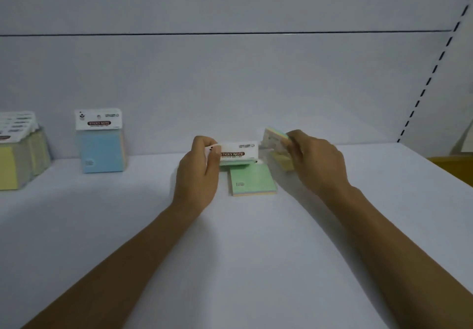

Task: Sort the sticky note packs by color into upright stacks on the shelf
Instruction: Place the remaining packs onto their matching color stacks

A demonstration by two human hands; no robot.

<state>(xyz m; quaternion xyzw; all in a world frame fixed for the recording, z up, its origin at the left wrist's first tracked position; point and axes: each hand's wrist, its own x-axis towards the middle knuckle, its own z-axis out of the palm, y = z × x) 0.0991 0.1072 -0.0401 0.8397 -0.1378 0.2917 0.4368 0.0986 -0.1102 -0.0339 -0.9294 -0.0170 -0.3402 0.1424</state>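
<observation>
Both hands over the white shelf (256, 239), mid-frame. Left hand (198, 175): fingers clamped on the white header card of a green-faced pack (239, 153), held just above a green pack (252, 179) lying flat. Right hand (316, 161): fingers clamped on a yellow pack (277, 147), blurred. Upright at the back left: blue pack (101, 142), further left a yellow stack (20, 149).

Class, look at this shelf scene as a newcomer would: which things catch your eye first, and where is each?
Two bare hands meet mid-shelf: the left hand grips a green pack by its white header, and the right hand lifts a yellow pack. At the left, a blue pack stands upright against the back wall, with a yellow stack at the far left edge.
</observation>
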